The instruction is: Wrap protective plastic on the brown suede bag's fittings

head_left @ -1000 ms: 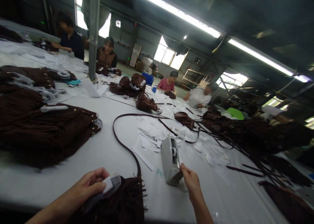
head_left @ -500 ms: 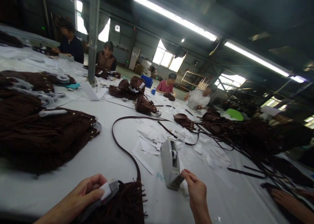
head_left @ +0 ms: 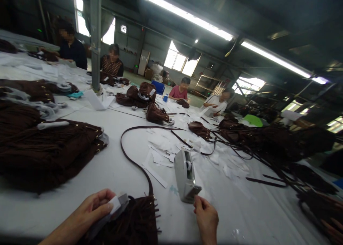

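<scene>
My left hand [head_left: 95,209] is closed around a folded piece of white wrapping paper [head_left: 115,205] with greyish wrap beside it, above a dark brown fringed bag [head_left: 142,220]. The bag's long strap [head_left: 136,163] curves away over the table. A grey tape dispenser [head_left: 184,180] stands tilted in view to the right of the bag. At its front cutting edge, the thumb and fingers of my right hand [head_left: 206,218] are pinched together on what looks like the end of the tape, which is hardly visible.
A pile of brown fringed bags [head_left: 53,148] lies at left. Paper scraps [head_left: 160,155] lie behind the dispenser. More brown bags and straps [head_left: 241,134] spread along the right. A co-worker's hand [head_left: 333,227] is at the lower right edge. Several people sit across the table; a post [head_left: 95,41] rises at left.
My right hand has moved slightly down and left at the dispenser's front, still pinched. My left hand keeps its hold. The co-worker's hand at right has shifted toward the edge.
</scene>
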Demonstrator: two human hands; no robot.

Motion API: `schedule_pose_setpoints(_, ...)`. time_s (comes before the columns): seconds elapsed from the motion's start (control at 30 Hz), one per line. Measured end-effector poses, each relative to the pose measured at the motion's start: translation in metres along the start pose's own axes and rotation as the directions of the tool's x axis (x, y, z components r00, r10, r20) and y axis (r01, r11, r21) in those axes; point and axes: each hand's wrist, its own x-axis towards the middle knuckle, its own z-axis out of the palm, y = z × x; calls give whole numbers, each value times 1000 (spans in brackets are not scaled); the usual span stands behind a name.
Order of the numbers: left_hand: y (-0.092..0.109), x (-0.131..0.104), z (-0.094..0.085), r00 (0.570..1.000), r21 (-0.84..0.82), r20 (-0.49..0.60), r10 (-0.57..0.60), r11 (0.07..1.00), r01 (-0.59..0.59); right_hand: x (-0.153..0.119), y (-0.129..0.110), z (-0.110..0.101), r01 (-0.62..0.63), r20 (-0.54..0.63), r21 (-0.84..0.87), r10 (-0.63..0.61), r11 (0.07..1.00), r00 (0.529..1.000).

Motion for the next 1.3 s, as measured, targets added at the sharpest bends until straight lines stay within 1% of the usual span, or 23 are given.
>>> schedule_pose_setpoints(0.1,-2,0,0,1000,-18,13,10,1000,-9,-10,8,-1,-45,19,-3,45,999,999)
schedule_pose_setpoints(0.17,1,-1,2,999,-22,22,35,999,-35,-22,8,4,-55,53,13,54,998,997)
schedule_pose_setpoints(0.23,6,-2,5,997,-14,30,64,998,-64,-41,0,16,-21,115,80,12,997,993)
schedule_pose_setpoints(0.3,12,-3,10,996,5,42,77,997,-78,-67,-17,34,27,219,196,-71,980,973)
schedule_pose_setpoints(0.33,15,-3,12,995,17,42,85,996,-86,-82,-28,43,39,287,258,-115,965,951)
schedule_pose_setpoints(0.4,18,-4,14,994,42,34,107,993,-108,-110,-53,60,43,422,353,-200,935,884)
schedule_pose_setpoints(0.5,19,-8,16,987,99,30,160,982,-163,-143,-89,77,60,544,438,-318,897,776)
schedule_pose_setpoints(0.57,19,-11,17,978,168,26,206,964,-208,-154,-107,84,76,595,462,-372,884,712)
schedule_pose_setpoints(0.6,19,-12,18,974,210,22,227,951,-227,-156,-114,87,85,612,467,-391,880,688)
schedule_pose_setpoints(0.67,20,-15,19,964,289,19,265,922,-259,-158,-123,90,103,629,471,-415,876,657)
schedule_pose_setpoints(0.83,24,-18,24,946,456,39,321,837,-303,-155,-126,95,160,648,428,-426,889,632)
schedule_pose_setpoints(1.0,25,-23,27,941,562,24,337,774,-292,-154,-125,97,190,645,352,-385,916,660)
schedule_pose_setpoints(1.1,24,-25,28,935,599,35,352,742,-301,-153,-127,98,157,655,329,-345,931,673)
schedule_pose_setpoints(1.2,22,-26,29,927,638,35,373,706,-308,-151,-128,99,86,676,319,-290,944,677)
schedule_pose_setpoints(1.3,21,-26,31,919,642,42,392,694,-326,-151,-127,101,40,681,299,-243,953,691)
